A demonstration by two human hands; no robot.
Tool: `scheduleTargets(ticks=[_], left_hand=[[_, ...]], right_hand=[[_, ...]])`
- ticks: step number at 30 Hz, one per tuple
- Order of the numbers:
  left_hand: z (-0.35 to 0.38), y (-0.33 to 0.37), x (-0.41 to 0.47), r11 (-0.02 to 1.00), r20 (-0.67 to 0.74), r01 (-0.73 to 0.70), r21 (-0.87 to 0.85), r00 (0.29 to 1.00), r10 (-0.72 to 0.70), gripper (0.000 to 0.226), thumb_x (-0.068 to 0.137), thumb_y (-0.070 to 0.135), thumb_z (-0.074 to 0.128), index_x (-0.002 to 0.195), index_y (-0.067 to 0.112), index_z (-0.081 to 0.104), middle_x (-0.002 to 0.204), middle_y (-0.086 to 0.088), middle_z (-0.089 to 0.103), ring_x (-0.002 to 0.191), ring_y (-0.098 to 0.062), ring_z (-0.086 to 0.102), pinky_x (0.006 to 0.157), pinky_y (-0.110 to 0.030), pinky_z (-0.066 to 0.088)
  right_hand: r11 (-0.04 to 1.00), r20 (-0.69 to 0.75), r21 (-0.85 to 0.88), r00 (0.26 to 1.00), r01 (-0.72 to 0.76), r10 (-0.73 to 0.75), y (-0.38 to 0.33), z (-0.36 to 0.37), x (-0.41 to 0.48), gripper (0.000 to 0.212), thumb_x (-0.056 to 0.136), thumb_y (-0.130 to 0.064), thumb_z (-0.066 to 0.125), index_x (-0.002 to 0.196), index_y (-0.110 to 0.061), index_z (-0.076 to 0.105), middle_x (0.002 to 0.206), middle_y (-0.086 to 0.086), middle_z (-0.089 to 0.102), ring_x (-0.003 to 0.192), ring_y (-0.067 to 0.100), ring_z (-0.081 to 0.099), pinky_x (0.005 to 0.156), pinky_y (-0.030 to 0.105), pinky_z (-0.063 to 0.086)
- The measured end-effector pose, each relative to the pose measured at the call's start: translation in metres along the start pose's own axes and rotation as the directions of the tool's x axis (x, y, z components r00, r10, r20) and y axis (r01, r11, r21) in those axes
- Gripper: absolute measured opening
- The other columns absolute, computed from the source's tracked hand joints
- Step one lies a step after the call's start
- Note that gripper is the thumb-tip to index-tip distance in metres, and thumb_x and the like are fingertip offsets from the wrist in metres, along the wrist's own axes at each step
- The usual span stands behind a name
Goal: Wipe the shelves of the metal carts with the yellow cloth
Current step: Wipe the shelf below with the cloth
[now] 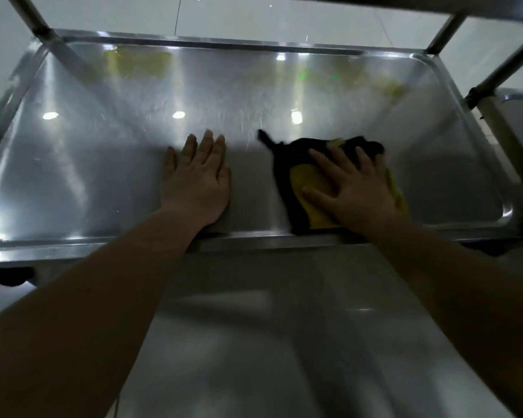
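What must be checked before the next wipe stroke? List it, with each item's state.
1. Right hand pressing flat on the cloth: ok.
2. Cloth lying on the shelf, by its near rim: ok.
3. Left hand flat on the shelf, apart from the cloth: ok.
4. Cloth spread out flat: not ok, it is bunched, with one corner sticking out.
5. Yellowish patches at the far rim, dirt or reflection: cannot tell.
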State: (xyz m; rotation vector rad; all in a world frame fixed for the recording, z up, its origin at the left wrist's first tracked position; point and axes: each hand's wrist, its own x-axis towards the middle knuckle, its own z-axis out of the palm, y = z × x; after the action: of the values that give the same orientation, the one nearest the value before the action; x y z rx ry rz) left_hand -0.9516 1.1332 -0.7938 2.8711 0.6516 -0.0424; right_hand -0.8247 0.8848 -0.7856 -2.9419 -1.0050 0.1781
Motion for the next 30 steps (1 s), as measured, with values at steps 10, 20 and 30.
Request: scheduleTargets(ticks=[10,20,30], left_hand=[[-0.013,0.018,-0.005,0.991,0.1,0.053,0.124,0.993,-0.065,0.056,0.105,0.041,0.011,0.158,0.026,-0.004,0.165,0.0,-0.009,0.151,-0.025,-0.01,0.12,-0.053,-0.007],[0.015,0.179,0.018,0.999,0.068,-0.032,0.031,0.997,0.03,0.056,0.107,0.036,0.014,0.158,0.025,-0.006,0.165,0.001,-0.013,0.151,-0.022,-0.012,0.12,-0.053,-0.008],[0.034,0.181,0.016,0.996,0.028,0.074,0.044,0.997,-0.075,0.055,0.105,0.042,0.012,0.157,0.034,-0.004,0.165,0.003,-0.011,0.151,-0.026,-0.013,0.118,-0.053,-0.011]], right_hand=[[0.987,0.202,-0.017,0.967,-0.158,0.158,0.075,-0.015,-0.001,0.087,0.071,-0.087,0.009,0.15,-0.053,-0.009,0.164,-0.01,-0.011,0.148,0.04,-0.011,0.116,0.057,-0.013],[0.991,0.027,0.0,0.99,-0.136,0.136,0.074,0.0,-0.012,0.083,0.074,-0.087,0.004,0.15,-0.054,-0.003,0.165,-0.008,-0.003,0.149,0.039,-0.007,0.116,0.059,-0.013],[0.937,0.015,0.0,0.937,-0.349,0.349,0.186,-0.007,-0.022,0.084,0.075,-0.088,0.008,0.15,-0.053,0.001,0.165,-0.008,0.002,0.149,0.04,-0.003,0.117,0.06,-0.011]])
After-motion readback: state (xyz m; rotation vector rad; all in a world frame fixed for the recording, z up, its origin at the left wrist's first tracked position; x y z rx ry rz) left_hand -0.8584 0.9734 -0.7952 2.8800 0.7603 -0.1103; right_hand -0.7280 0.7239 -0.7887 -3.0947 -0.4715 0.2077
